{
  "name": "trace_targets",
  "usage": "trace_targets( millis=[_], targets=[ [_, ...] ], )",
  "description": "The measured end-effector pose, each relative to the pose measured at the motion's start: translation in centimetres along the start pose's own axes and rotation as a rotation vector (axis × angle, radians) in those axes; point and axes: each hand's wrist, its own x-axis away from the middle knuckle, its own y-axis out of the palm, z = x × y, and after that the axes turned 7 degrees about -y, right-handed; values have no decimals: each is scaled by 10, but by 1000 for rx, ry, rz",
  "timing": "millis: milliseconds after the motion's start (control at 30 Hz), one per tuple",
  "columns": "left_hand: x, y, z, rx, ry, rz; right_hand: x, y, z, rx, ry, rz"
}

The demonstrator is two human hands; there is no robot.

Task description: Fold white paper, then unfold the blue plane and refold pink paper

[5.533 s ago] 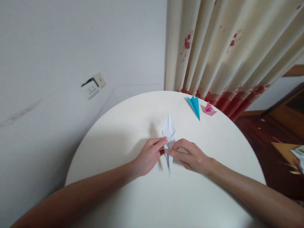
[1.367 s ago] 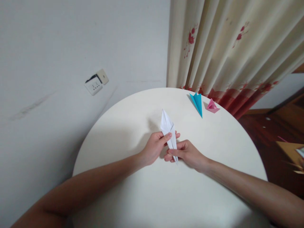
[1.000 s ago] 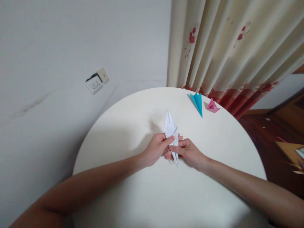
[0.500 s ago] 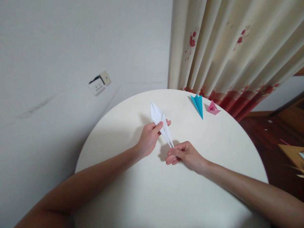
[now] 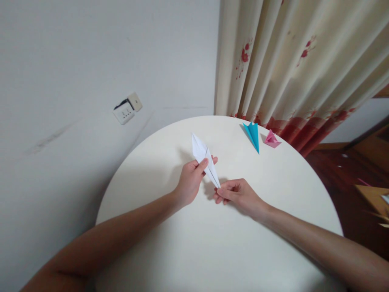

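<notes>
A long, narrow piece of folded white paper (image 5: pixel 199 148) is held between my two hands above the table. My left hand (image 5: pixel 191 178) grips its middle, thumb on top and fingers underneath. The thumb and fingers of my right hand (image 5: pixel 238 193) pinch the thin tip at the near right end. The other, wider pointed end faces up and left, with a crease along it. My left fingertips show past the paper's right edge; the rest of those fingers are hidden beneath it.
The round white table (image 5: pixel 170 259) stands by a wall with a socket (image 5: pixel 124 113). On its far right lie a blue paper plane (image 5: pixel 253 136) and a pink folded paper piece (image 5: pixel 272 140). Behind them hangs a floral curtain (image 5: pixel 279 93). A cardboard box (image 5: pixel 369 196) is at the right.
My right hand has shifted slightly up and left along with the pinched tip. The two split points at that end now look closer together. My left hand keeps its grip.
</notes>
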Motion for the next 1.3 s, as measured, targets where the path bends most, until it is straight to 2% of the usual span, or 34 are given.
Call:
trace_targets(
  millis=[167, 600, 833, 1067, 1300],
  targets=[
    [3, 1, -4, -32, 10, 0, 0, 1, 6, 61, 38, 50],
    [-2, 1, 1, -6, 39, 18, 2, 3, 14, 73, -9, 87],
    [-6, -4, 6, -3, 85, 44, 4, 3, 5, 34, 48, -40],
    [5, 1, -11, -101, -23, -29, -2, -1, 6, 86, -10, -6],
    [8, 4, -6, -105, -75, -40, 1, -4, 2, 2, 54, -89]
  ],
)
